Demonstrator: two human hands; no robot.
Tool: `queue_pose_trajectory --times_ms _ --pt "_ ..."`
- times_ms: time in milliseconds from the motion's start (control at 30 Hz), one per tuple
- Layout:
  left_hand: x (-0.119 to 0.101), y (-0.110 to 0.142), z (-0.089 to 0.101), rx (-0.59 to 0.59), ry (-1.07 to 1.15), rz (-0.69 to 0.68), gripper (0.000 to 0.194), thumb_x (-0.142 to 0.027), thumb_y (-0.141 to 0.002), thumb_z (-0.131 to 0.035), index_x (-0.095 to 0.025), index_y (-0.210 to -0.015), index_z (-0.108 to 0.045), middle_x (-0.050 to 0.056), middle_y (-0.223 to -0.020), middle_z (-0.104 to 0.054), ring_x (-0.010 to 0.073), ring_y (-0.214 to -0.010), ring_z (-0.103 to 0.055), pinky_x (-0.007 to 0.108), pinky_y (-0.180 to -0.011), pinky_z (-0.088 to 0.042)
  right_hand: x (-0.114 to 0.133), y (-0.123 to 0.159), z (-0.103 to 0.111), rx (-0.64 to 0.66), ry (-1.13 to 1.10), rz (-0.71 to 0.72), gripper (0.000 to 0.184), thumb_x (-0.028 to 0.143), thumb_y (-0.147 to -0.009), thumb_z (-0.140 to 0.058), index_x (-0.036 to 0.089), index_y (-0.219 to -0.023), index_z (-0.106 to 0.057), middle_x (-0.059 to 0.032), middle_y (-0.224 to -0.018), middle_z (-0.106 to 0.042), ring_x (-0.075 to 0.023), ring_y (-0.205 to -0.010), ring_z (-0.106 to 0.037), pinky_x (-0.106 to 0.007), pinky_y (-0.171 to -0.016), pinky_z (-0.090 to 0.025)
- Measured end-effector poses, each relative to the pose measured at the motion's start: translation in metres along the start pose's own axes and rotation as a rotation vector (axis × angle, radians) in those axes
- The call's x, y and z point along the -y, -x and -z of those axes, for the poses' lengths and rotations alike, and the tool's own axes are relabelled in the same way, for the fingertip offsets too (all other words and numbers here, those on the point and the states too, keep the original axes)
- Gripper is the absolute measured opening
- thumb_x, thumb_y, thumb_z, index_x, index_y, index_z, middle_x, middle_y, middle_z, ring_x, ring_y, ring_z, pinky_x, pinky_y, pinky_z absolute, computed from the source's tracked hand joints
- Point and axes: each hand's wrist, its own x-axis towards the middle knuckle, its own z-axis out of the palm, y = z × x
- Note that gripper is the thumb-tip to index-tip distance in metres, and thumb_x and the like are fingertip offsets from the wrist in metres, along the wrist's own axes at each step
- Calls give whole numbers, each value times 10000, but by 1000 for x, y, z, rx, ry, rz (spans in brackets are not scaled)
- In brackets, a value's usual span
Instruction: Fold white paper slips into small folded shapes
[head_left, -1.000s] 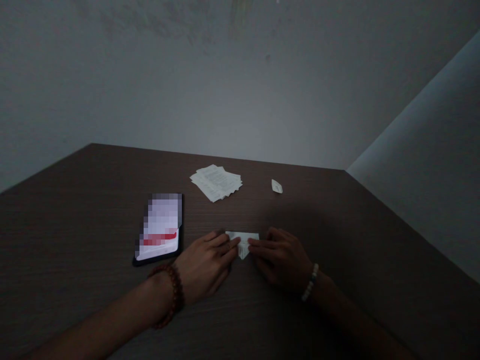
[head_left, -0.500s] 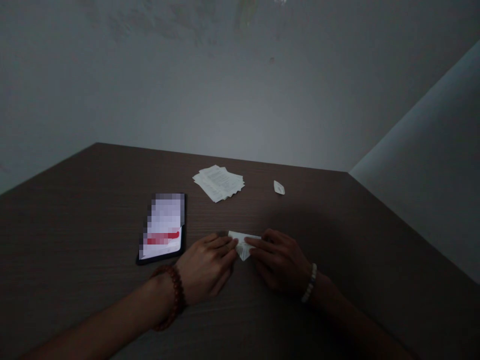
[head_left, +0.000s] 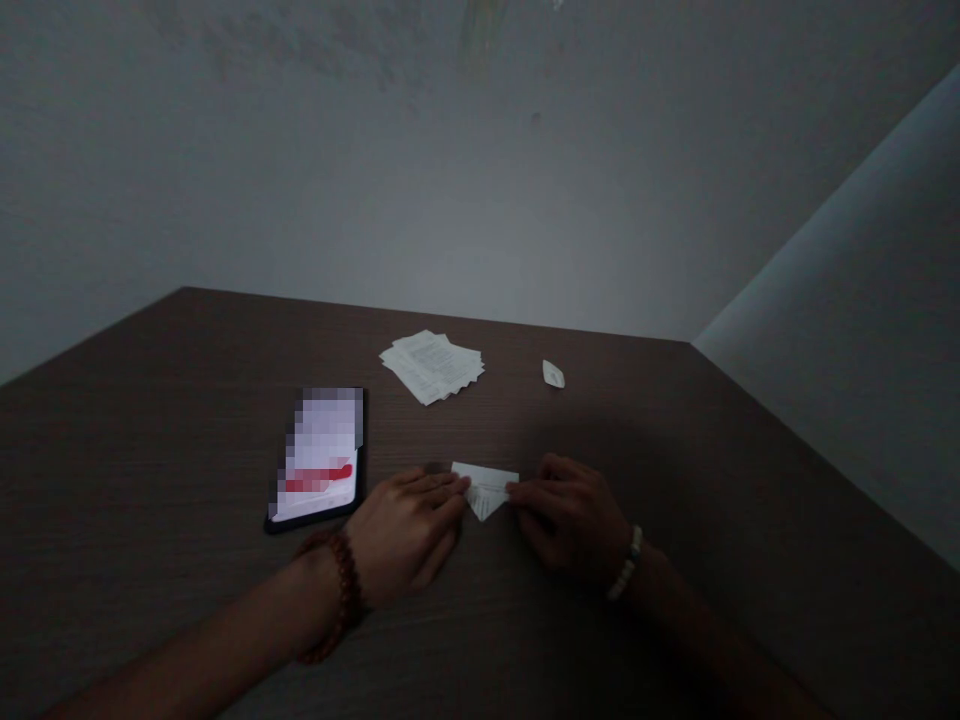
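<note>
A small folded piece of paper (head_left: 486, 482) lies on the table in front of me, with a straight far edge and a point toward me. Faint print shows on its lower flap. My left hand (head_left: 409, 525), with a brown bead bracelet at the wrist, presses the paper's left side under closed fingertips. At the right corner, my right hand (head_left: 574, 515) pinches the paper between its fingers; a pale bead bracelet circles that wrist. The undersides of both hands are hidden.
A phone (head_left: 319, 450) with a lit, partly blurred screen lies left of my left hand. Farther back is a fanned stack of printed paper sheets (head_left: 431, 368). A small folded white paper piece (head_left: 553, 374) sits to its right. Behind the brown table (head_left: 225, 340) stands a grey wall.
My right fingers have slid outward from the middle of the folded paper to its right corner, baring more of it. My left hand stays on the left side.
</note>
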Motion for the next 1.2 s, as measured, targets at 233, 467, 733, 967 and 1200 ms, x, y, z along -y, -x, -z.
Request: queue_pose_trajectory --times_ms 233,467,733,967,1200 --pt "0 0 -1 -95 15 13 234 -144 -852 -417 -136 -985 -609 90 -1040 -695 235 -929 -664 402 -773 -521 4 -7 -8 -107 102 -30 97 252 -848 -595 218 -817 -681 -25 -703 -677 -184 -701 -482 -314 -639 -373" --pt "-1 2 -1 -123 -69 35 212 -160 -857 -416 -141 -910 -621 93 -980 -703 226 -879 -671 361 -703 -525 8 -8 -7 -75 149 -70 99 239 -849 -599 218 -789 -675 -26 -663 -655 -185 -706 -497 -311 -634 -364" --pt "0 0 -1 -117 -55 43 210 -153 -874 -408 -147 -914 -614 74 -834 -676 210 -778 -632 361 -708 -490 6 -15 -14 -22 49 -119 99 298 -869 -604 221 -876 -666 -42 -884 -653 -203 -834 -495 -335 -737 -416" --pt "6 -6 -6 -54 43 123 228 -162 -912 -404 -138 -864 -625 70 -778 -602 196 -762 -555 342 -715 -469 7 -25 -13 16 -97 -257 117 241 -796 -677 204 -899 -635 -54 -960 -559 -208 -899 -488 -361 -797 -431" --pt "5 -15 -1 44 -46 81 264 -171 -888 -458 -203 -1091 -623 81 -913 -541 206 -786 -494 332 -658 -427 4 -28 -15 40 -118 -259 139 225 -774 -693 195 -885 -615 -48 -955 -534 -205 -910 -473 -361 -817 -414"
